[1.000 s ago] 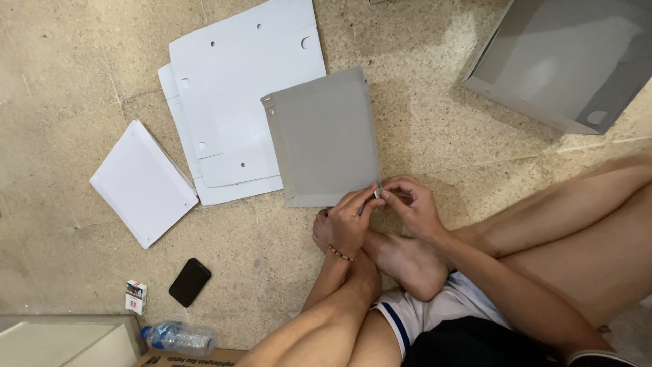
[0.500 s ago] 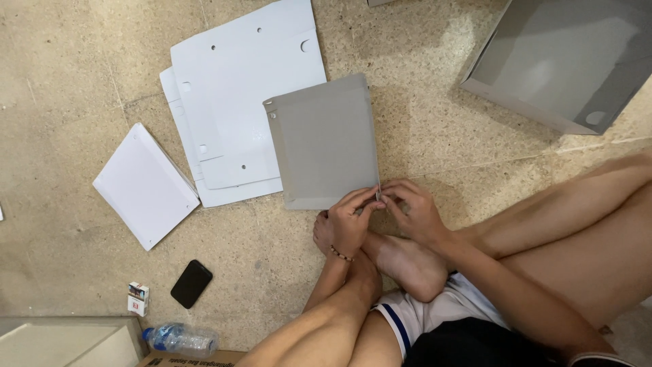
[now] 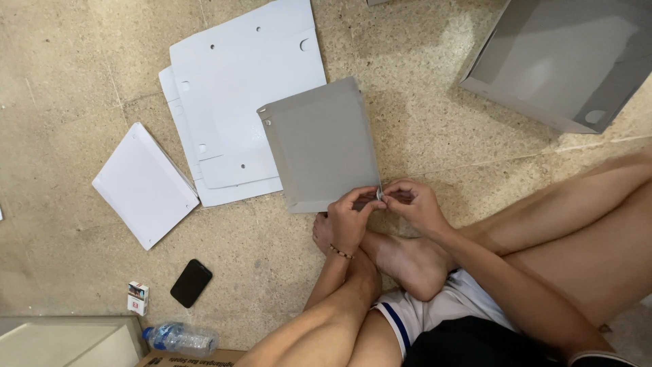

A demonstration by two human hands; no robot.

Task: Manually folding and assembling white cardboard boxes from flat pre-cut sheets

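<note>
I sit on the floor with legs folded. A grey rectangular panel [image 3: 319, 143] lies flat in front of me. My left hand [image 3: 350, 221] and my right hand [image 3: 414, 204] meet at the panel's near right corner, fingertips pinched together on a small metal fitting [image 3: 379, 196]. A beaded bracelet is on my left wrist. The fitting is mostly hidden by my fingers.
White panels with holes [image 3: 238, 102] lie stacked behind the grey one, a smaller white panel [image 3: 146, 183] to the left. A large grey box-like piece [image 3: 564, 61] is at the top right. A black phone [image 3: 191, 283], a small packet [image 3: 138, 298] and a water bottle [image 3: 180, 338] lie near left.
Both hands stay at the panel's near right corner; only the fingers shift slightly on the small fitting. The view has drifted a little.
</note>
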